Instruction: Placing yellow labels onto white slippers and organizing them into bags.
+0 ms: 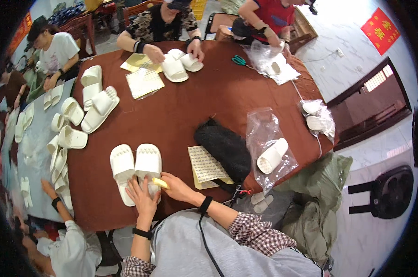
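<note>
A pair of white slippers lies side by side on the brown tablecloth before me, toes pointing away: the left slipper [122,161] and the right slipper [149,159]. My left hand [142,196] rests with its fingers spread over the heel parts of the pair, touching them. In my right hand [177,188] is a small pale-yellow strip-like piece [160,183], pinched at the fingertips just above the right slipper's heel; its exact kind is unclear. To the right lies a sheet of small printed labels [208,165] on yellowish backing.
A black cloth bundle [223,147] sits beside a slipper on a clear plastic bag [271,154]. Loose white slippers [98,106] crowd the left edge. Across the table a person's hands [156,54] touch another pair; green scissors [239,60] lie near a second person bagging slippers.
</note>
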Demonstrator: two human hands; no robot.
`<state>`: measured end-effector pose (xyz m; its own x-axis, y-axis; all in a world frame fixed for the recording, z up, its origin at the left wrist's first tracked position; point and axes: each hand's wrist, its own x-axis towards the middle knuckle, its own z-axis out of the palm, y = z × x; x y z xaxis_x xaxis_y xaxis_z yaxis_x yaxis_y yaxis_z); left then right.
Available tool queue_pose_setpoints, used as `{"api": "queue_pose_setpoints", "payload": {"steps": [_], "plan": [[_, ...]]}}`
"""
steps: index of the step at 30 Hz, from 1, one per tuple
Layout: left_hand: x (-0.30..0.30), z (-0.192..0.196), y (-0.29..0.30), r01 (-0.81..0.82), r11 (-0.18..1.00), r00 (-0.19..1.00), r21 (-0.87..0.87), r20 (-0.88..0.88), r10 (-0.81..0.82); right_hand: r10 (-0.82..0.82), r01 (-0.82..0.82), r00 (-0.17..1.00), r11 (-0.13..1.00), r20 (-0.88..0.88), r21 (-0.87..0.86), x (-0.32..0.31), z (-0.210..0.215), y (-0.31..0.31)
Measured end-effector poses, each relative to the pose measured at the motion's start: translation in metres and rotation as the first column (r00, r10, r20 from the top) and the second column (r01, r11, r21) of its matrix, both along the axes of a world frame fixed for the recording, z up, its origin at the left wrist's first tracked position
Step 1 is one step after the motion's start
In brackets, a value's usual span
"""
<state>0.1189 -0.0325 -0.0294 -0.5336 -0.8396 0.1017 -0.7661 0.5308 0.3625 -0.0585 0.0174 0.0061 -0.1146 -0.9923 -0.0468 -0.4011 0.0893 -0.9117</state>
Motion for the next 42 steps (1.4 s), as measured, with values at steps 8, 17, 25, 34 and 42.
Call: {"api": "queue_pose_setpoints", "payload": {"steps": [8,17,25,34,42], "plan": [[-0.034,0.005,0.001,-0.164,0.986,0.986,0.030,0.001,0.164,-0.096,0.093,0.995,0.992,0.023,0.082,-0.018,0.010,0.023],[-0.033,-0.005,-0.017,-0.152,0.988,0.986,0.013,0.071,0.150,-0.081,0.056,0.993,0.967,0.091,0.248,-0.039,0.037,0.058],[-0.020,-0.002,-0.051,-0.132,0.991,0.991,-0.013,-0.002,0.132,-0.028,0.019,0.999,0.977,0.040,0.211,-0.036,0.053,0.074],[0.026,0.014,-0.048,-0.107,0.994,0.993,-0.021,-0.055,0.106,-0.044,0.045,0.999,0.941,-0.009,0.334,-0.039,0.059,0.087],[0.071,0.007,-0.109,-0.220,0.972,0.971,-0.080,-0.119,0.209,-0.104,0.096,0.994,0.942,0.010,0.322,-0.040,0.065,0.088]]}}
